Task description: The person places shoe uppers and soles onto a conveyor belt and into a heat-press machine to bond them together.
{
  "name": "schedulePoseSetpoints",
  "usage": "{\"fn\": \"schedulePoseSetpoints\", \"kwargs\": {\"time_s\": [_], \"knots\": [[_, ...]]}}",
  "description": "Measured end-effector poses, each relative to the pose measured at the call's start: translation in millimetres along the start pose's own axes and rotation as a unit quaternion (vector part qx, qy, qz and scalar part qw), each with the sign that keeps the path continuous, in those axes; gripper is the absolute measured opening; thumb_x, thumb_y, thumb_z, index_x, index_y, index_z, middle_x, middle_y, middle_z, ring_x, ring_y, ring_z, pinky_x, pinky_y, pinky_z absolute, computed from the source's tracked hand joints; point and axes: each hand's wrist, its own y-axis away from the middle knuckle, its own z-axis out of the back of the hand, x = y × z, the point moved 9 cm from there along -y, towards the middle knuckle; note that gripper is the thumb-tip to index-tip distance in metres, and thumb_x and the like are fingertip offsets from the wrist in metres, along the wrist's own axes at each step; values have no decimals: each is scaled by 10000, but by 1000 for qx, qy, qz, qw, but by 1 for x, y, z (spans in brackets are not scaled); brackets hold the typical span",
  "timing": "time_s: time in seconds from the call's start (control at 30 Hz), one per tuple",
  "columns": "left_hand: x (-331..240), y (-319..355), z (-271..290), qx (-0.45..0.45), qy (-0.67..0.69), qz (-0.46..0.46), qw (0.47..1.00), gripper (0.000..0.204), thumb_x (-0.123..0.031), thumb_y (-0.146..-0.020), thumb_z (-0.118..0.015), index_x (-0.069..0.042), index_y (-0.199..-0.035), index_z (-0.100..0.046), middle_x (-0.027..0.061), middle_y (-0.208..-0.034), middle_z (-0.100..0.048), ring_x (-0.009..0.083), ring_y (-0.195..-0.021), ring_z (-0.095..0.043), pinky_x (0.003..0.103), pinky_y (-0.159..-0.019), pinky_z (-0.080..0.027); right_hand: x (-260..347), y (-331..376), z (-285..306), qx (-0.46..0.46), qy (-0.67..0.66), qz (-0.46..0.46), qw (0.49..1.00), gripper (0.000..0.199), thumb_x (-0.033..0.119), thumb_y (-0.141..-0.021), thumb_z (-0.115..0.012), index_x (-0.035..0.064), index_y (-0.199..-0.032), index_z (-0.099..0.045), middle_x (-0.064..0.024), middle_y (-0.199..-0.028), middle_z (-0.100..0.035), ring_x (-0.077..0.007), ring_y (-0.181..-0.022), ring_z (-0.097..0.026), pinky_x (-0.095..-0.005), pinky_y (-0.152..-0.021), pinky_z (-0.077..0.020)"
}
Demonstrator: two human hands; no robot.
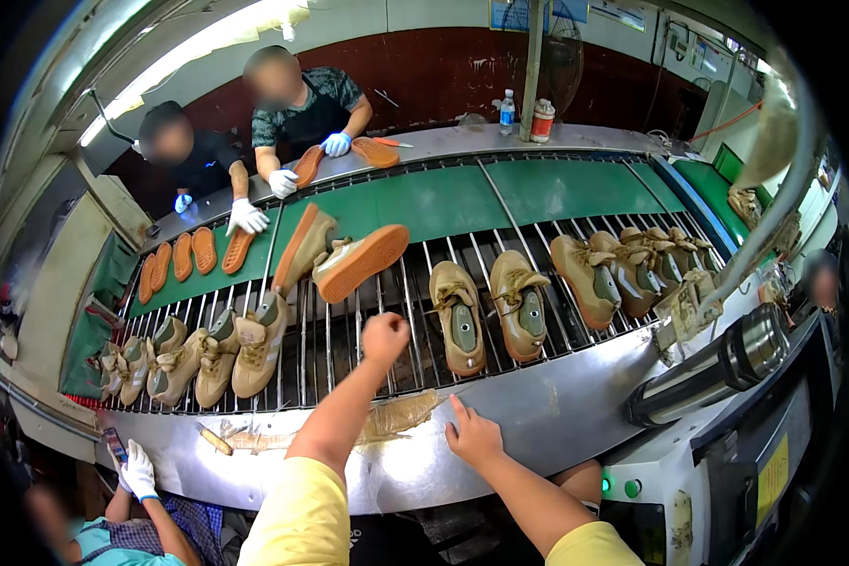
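My left hand [385, 341] is curled into a loose fist above the conveyor's metal rods, and I see nothing in it. Just beyond it a tan shoe [360, 262] is tipped with its orange-brown sole showing, beside another tilted tan shoe [304, 247]. To its right stand an upright laced shoe [457, 321] and a second upright shoe [519, 307]. My right hand [474, 434] rests at the steel ledge [547, 401], index finger stretched out and thumb apart, holding nothing. Several tan shoes [255, 349] stand in a row to the left.
More shoes [590, 281] stand at the right. Across the green belt [575, 193], two people with white gloves handle orange-brown soles [374, 152]. A steel thermos [712, 363] leans near the ledge's right end. At lower left, another gloved person holds a phone [115, 444].
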Motion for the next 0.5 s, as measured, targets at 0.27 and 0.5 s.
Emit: {"fn": "schedulePoseSetpoints", "kwargs": {"time_s": [0.27,0.5], "knots": [[51,-85,6,64,-380,-201,901,836,-264,-722,-730,-84,-1432,-327,187,-1463,-312,343,-1375,-277,481,-1149,-183,6,-6,6,-33,9,11,999,475,254,-823,-589,129,-1278,-534,-84,-749,-583,-283,-592,-604,-411,-527,-507],[76,-123,-27,-19,-518,-191,834,685,-219,-831,-594,-32,-1420,-298,166,-1398,-391,321,-1218,-434,461,-991,-358,8,-9,9,-28,-1,8,1000,436,246,-816,-596,114,-1231,-570,-71,-734,-571,-257,-590,-613,-385,-527,-511]]}}
